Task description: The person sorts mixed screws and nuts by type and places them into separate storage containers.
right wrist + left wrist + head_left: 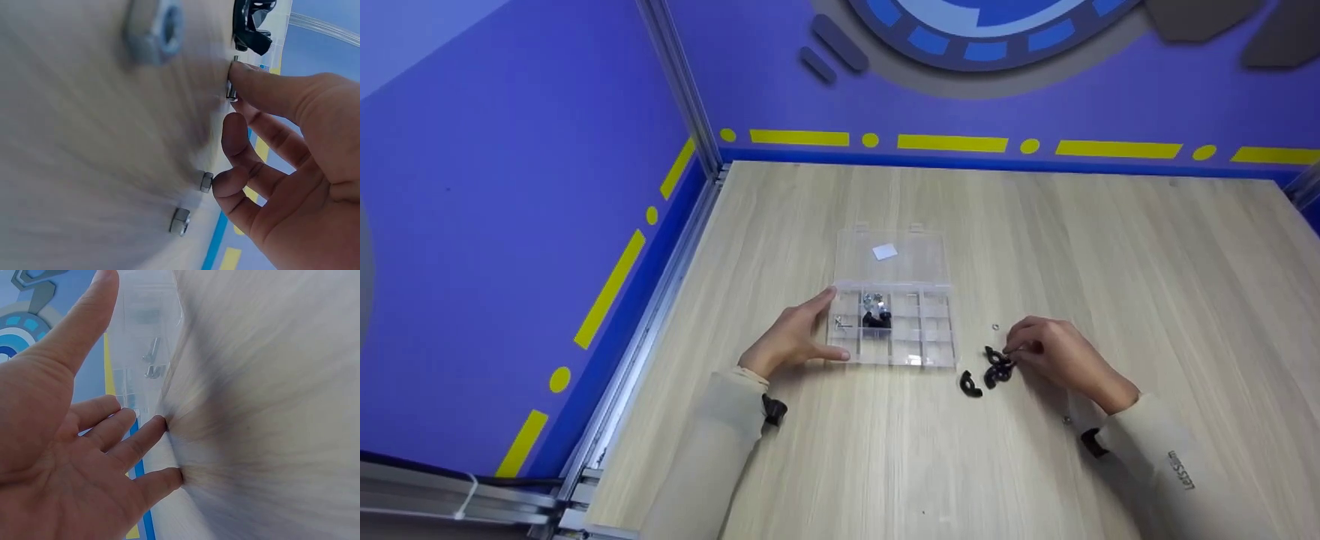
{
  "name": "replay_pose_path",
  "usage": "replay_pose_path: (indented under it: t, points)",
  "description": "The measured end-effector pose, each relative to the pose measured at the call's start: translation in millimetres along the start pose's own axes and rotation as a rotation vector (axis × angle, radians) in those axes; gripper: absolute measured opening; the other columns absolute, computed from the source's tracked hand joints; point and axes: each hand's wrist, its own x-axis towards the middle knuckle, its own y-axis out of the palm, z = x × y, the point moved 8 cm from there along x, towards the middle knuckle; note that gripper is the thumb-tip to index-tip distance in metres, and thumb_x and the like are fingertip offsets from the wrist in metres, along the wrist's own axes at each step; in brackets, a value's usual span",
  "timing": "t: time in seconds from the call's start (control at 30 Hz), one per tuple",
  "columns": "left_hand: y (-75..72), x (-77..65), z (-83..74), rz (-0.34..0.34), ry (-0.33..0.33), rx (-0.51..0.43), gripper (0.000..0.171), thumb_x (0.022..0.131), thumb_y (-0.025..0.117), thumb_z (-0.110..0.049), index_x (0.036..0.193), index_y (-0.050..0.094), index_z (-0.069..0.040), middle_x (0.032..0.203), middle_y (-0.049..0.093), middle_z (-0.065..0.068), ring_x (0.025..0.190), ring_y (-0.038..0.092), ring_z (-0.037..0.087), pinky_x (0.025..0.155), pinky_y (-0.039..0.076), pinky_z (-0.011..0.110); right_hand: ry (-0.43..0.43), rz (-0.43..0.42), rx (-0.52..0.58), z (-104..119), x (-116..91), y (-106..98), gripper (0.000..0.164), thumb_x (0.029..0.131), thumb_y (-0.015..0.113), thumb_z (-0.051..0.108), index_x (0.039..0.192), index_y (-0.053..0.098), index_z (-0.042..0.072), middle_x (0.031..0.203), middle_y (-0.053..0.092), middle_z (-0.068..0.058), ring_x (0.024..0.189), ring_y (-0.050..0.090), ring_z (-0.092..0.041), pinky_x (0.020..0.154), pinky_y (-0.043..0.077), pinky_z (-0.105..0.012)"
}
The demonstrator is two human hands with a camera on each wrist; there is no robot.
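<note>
A clear compartment box [907, 349] lies on the table with its lid [915, 259] folded back. My left hand [791, 337] rests at the box's left side, thumb and fingers spread along its edge. In the left wrist view, screws [152, 351] show through the box wall. Right of the box, my right hand [1054, 352] pinches a small metal screw [231, 91] between thumb and finger. Just beside those fingertips lie several black curved, wing-shaped pieces [997, 373]; another such piece [970, 385] is nearer the box.
Loose hex nuts lie around the right hand: one nut [995, 327] beyond it, another nut [1066, 420] by the wrist. Inside the box, compartments hold black pieces [877, 320] and metal hardware [873, 300]. Blue panels [997, 112] border the wooden table [1110, 247].
</note>
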Motion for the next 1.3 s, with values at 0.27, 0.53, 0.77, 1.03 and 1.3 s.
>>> replay_pose_path:
  t: [0.27,0.53,0.77,1.03,1.3]
  points:
    - [0.2,-0.9,-0.5,-0.004,-0.001,-0.007,0.115,0.075,0.093,-0.033,0.164,0.024,-0.01,0.169,0.023,0.008,0.155,0.022,0.025,0.126,0.019,0.037,0.024,0.012,-0.018,0,2,0,0.026,0.081,0.077,-0.012,0.082,0.081,0.014,0.097,0.075,0.0,0.091,0.073,-0.023,0.078,0.062,-0.041]
    - [-1.0,-0.8,-0.9,-0.002,0.003,-0.008,0.116,0.075,0.093,-0.034,0.164,0.023,-0.01,0.169,0.022,0.008,0.155,0.022,0.026,0.127,0.019,0.038,-0.007,0.004,-0.025,3,3,0,0.024,0.082,0.079,-0.01,0.085,0.079,0.014,0.096,0.074,0.001,0.088,0.072,-0.02,0.075,0.061,-0.039]
    - [-1.1,-0.9,-0.3,0.004,-0.005,0.013,0.114,0.076,0.093,-0.035,0.164,0.023,-0.011,0.169,0.024,0.008,0.154,0.024,0.027,0.126,0.022,0.039,-0.07,0.052,-0.105,11,7,-5,0.025,0.086,0.073,-0.013,0.091,0.072,0.012,0.091,0.069,0.001,0.081,0.066,-0.015,0.065,0.057,-0.035]
    - [-0.9,-0.5,-0.1,-0.001,-0.007,0.012,0.115,0.076,0.093,-0.033,0.164,0.024,-0.011,0.168,0.024,0.008,0.154,0.023,0.026,0.126,0.021,0.038,-0.027,0.127,-0.075,24,22,-14,0.021,0.095,0.06,-0.011,0.105,0.063,0.007,0.079,0.068,0.001,0.065,0.054,-0.007,0.057,0.048,-0.027]
    - [0.0,0.3,-0.2,-0.003,-0.004,-0.001,0.116,0.075,0.094,-0.033,0.164,0.024,-0.011,0.168,0.026,0.008,0.154,0.025,0.026,0.126,0.022,0.038,-0.103,0.089,-0.069,48,40,-16,0.016,0.097,0.064,-0.007,0.1,0.063,0.008,0.081,0.072,0.0,0.064,0.06,-0.011,0.057,0.048,-0.027]
